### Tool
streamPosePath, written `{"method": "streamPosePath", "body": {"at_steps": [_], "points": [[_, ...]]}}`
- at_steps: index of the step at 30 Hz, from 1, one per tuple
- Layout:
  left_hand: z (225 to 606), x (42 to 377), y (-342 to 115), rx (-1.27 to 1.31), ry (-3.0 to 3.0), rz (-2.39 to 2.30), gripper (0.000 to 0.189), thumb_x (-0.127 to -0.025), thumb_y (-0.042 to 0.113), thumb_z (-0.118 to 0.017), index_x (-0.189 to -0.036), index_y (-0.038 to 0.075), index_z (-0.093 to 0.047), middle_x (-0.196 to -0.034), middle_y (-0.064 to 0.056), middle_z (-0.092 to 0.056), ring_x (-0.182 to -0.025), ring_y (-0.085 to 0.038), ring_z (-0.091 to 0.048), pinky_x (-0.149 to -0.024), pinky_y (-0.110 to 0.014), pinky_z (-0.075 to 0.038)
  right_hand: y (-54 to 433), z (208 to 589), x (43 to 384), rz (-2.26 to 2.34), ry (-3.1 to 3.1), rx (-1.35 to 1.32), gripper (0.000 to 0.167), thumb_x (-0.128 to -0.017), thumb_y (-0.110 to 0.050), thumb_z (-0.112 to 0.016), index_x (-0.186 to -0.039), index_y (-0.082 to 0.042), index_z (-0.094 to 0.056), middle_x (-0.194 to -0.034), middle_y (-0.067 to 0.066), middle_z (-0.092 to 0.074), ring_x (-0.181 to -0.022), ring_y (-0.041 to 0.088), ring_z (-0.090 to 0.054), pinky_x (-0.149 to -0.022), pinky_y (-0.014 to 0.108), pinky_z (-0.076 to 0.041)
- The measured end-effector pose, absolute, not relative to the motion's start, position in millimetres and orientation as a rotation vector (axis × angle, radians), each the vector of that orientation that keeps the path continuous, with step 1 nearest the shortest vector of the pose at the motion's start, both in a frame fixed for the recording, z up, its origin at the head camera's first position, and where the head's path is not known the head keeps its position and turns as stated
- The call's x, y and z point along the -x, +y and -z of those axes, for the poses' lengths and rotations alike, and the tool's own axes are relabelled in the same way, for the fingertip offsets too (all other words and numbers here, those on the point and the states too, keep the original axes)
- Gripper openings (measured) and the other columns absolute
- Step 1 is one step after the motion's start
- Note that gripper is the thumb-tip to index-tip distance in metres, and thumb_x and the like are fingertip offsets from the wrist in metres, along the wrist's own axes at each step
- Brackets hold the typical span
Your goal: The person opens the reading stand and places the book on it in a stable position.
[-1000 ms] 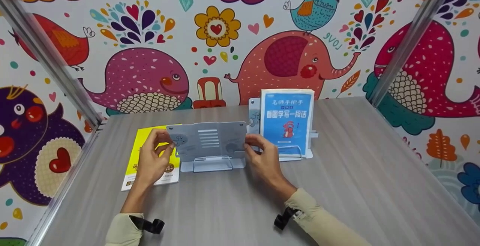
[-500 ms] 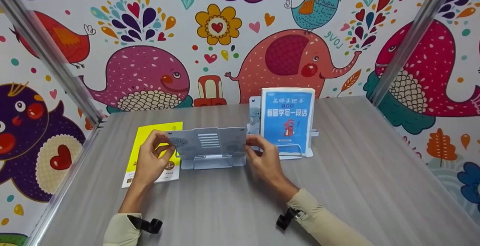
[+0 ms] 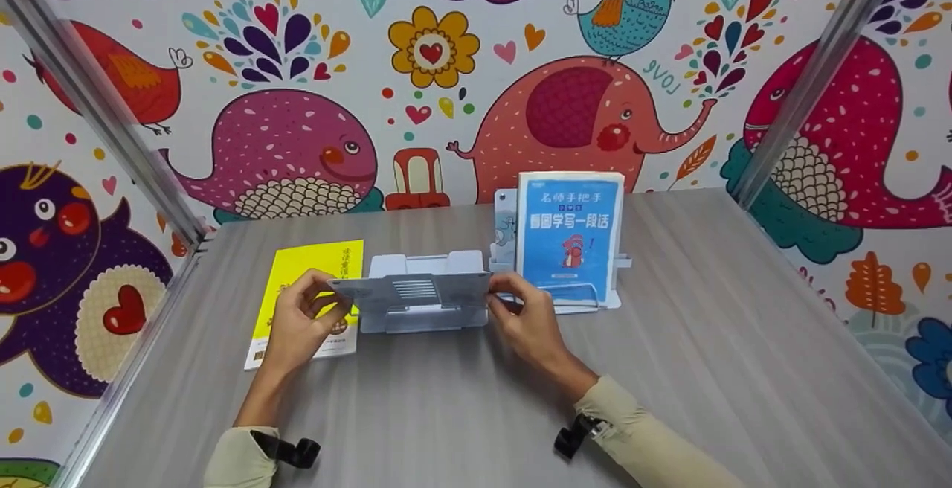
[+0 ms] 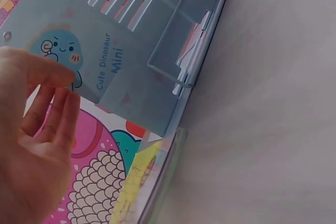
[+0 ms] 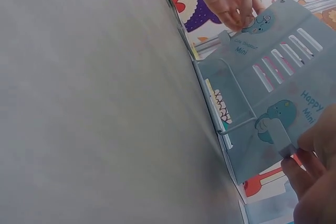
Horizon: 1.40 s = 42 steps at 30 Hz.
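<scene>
A grey-blue metal book stand (image 3: pixel 379 296) with dinosaur prints and slots stands mid-table, its panel tipped forward toward me. A white rear plate (image 3: pixel 461 261) shows behind it. My left hand (image 3: pixel 297 320) pinches the panel's left edge; my right hand (image 3: pixel 532 324) pinches its right edge. In the left wrist view, the left hand (image 4: pixel 31 124) has its fingers at the edge of the stand (image 4: pixel 136 72). The right wrist view shows the right hand (image 5: pixel 317 177) at a small tab (image 5: pixel 278 135) on the panel, and a wire page holder (image 5: pixel 241 98) at the bottom.
A blue book (image 3: pixel 571 242) leans upright on a second stand (image 3: pixel 506 224), just right of my right hand. Left of the stand, a yellow book (image 3: pixel 301 268) lies flat, partly under my left hand. Metal posts (image 3: pixel 111 116) and a cartoon wall border the table (image 3: pixel 669 339).
The stand's panel has tipped forward and down between both hands, so its top edge sits lower and the rear plate now shows. The hands keep their grip nearly in place.
</scene>
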State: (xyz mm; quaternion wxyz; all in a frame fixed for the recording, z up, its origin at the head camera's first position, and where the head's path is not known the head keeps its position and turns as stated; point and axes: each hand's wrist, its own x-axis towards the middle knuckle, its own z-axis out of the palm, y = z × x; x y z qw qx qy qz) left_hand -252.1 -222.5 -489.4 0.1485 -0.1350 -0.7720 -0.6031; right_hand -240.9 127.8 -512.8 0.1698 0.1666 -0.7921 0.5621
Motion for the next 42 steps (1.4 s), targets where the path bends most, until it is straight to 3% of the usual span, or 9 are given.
{"method": "streamPosePath", "body": {"at_steps": [13, 23, 31, 37, 42], "points": [[503.9, 252.6, -226.1, 0.282, -2.390, 1.713, 0.036, -0.093, -0.009, -0.077, -0.124, 0.005, -0.066, -0.118, -0.014, -0.072, -0.112, -0.029, -0.074, -0.090, -0.020, -0.062, 132.7, 515.4, 242.3, -1.614, -2.276, -0.445, 0.021, -0.099, -0.001, -0.075, -0.114, -0.015, -0.077, -0.115, 0.002, -0.078, -0.116, 0.020, -0.075, -0.096, 0.037, -0.065], [503.9, 254.1, -226.3, 0.223, -2.411, 1.713, 0.025, -0.096, 0.004, -0.080, -0.120, 0.009, -0.073, -0.117, -0.013, -0.078, -0.107, -0.028, -0.074, -0.079, -0.025, -0.065, 135.3, 515.8, 242.9, -1.633, -2.310, -0.434, 0.019, -0.100, -0.006, -0.077, -0.114, -0.018, -0.080, -0.113, 0.001, -0.079, -0.112, 0.020, -0.075, -0.096, 0.039, -0.065], [504.6, 260.9, -223.8, 0.112, -2.402, 1.608, 0.021, -0.099, 0.010, -0.079, -0.119, 0.010, -0.075, -0.118, -0.007, -0.079, -0.112, -0.014, -0.075, -0.094, -0.011, -0.056, 132.2, 516.1, 239.9, -1.656, -2.328, -0.485, 0.019, -0.100, -0.007, -0.077, -0.113, -0.020, -0.082, -0.114, -0.001, -0.080, -0.111, 0.018, -0.075, -0.099, 0.044, -0.064], [507.8, 271.3, -221.3, -0.003, -2.385, 1.518, 0.018, -0.101, 0.010, -0.077, -0.119, 0.009, -0.075, -0.117, -0.007, -0.080, -0.108, -0.004, -0.073, -0.099, -0.016, -0.057, 126.4, 515.7, 237.0, -1.671, -2.359, -0.512, 0.021, -0.100, -0.008, -0.076, -0.114, -0.022, -0.083, -0.118, -0.004, -0.080, -0.116, 0.017, -0.074, -0.101, 0.041, -0.063], [511.6, 277.6, -216.2, -0.079, -2.314, 1.497, 0.020, -0.102, 0.011, -0.075, -0.121, 0.007, -0.074, -0.117, -0.012, -0.079, -0.107, -0.012, -0.074, -0.089, -0.004, -0.053, 118.9, 517.3, 234.0, -1.703, -2.368, -0.556, 0.022, -0.101, -0.009, -0.076, -0.116, -0.024, -0.082, -0.118, -0.007, -0.080, -0.116, 0.015, -0.074, -0.099, 0.038, -0.064]]}}
